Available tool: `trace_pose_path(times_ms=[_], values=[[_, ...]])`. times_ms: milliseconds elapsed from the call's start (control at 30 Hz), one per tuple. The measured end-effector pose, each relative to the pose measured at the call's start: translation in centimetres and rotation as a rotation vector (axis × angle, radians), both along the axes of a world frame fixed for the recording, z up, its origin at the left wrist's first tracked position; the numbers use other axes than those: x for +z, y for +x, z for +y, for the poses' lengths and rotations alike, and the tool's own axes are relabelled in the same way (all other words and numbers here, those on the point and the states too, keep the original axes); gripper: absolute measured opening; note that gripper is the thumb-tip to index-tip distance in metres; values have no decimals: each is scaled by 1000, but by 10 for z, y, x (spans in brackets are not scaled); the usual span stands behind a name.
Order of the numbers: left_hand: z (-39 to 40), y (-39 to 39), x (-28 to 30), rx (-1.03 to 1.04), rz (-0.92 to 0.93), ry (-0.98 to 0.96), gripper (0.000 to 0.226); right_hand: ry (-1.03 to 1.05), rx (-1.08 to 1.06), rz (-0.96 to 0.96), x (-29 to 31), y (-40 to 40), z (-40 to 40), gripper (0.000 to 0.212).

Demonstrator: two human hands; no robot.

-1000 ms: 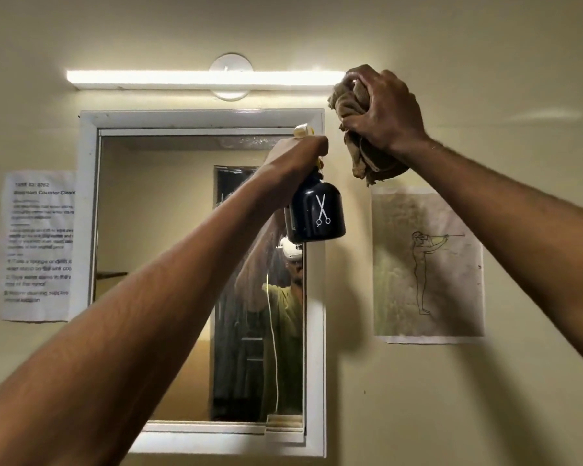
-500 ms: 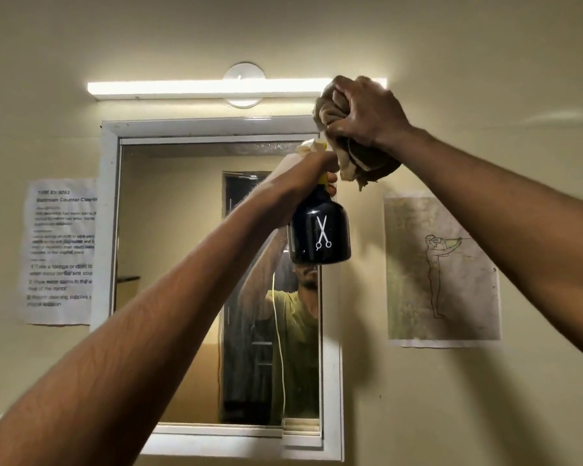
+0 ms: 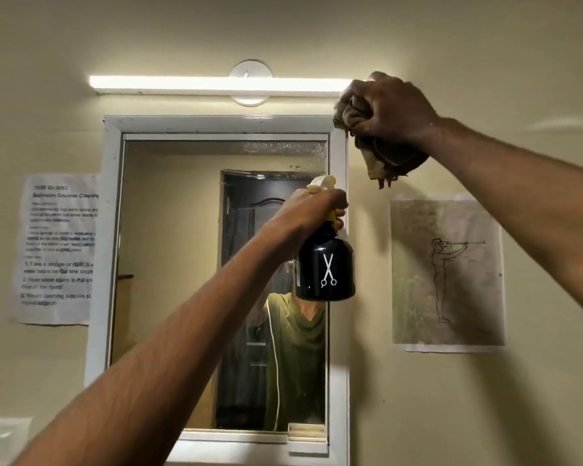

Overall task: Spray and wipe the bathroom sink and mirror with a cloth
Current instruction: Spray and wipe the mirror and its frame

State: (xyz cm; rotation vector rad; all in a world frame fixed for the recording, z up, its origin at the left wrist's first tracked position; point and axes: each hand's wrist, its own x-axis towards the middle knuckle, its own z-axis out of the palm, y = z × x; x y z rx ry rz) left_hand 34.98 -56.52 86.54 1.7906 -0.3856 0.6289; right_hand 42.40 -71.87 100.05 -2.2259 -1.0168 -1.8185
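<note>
A white-framed mirror (image 3: 169, 264) hangs on the wall straight ahead, with a wet patch near its top right corner. My left hand (image 3: 312, 210) grips the neck and trigger of a black spray bottle (image 3: 327, 270) with a white scissors mark, held up in front of the mirror's right edge. My right hand (image 3: 389, 107) holds a bunched brown cloth (image 3: 384, 163) above and to the right of the mirror's top right corner, against the wall. The sink is out of view.
A lit tube light (image 3: 216, 85) runs above the mirror. A printed instruction sheet (image 3: 59, 247) is stuck to the wall on the left, a paper with a line drawing (image 3: 448, 270) on the right. A white switch plate (image 3: 0, 435) shows at the bottom left.
My right hand with the cloth has moved away from the bottle, up and to the right. The spray bottle has dropped lower against the mirror's right edge. The camera view has shifted.
</note>
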Motion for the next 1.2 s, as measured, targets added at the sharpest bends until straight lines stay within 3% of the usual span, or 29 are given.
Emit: trace_pose_path(times_ms=[167, 300, 500, 600, 767, 933, 1100, 1200], values=[[5, 5, -2, 76, -26, 52, 15, -19, 28, -77, -23, 5, 10, 41], [2, 4, -10, 6, -6, 12, 9, -150, -30, -73, -54, 14, 0, 44], [0, 4, -7, 69, -93, 86, 13, -50, -26, -40, -10, 4, 10, 39], [1, 5, -6, 74, -117, 97, 13, -62, -14, -74, -23, 7, 8, 42], [2, 7, -11, 58, -84, 99, 12, -361, -112, -121, -53, 9, 0, 41], [-5, 5, -13, 37, -70, 61, 12, -128, -75, -125, -18, -1, 10, 41], [-3, 7, -15, 102, -69, 49, 19, -345, -72, -94, -68, 12, 2, 40], [-2, 7, -18, 128, -54, 96, 25, -256, -47, -77, -54, 9, 4, 39]])
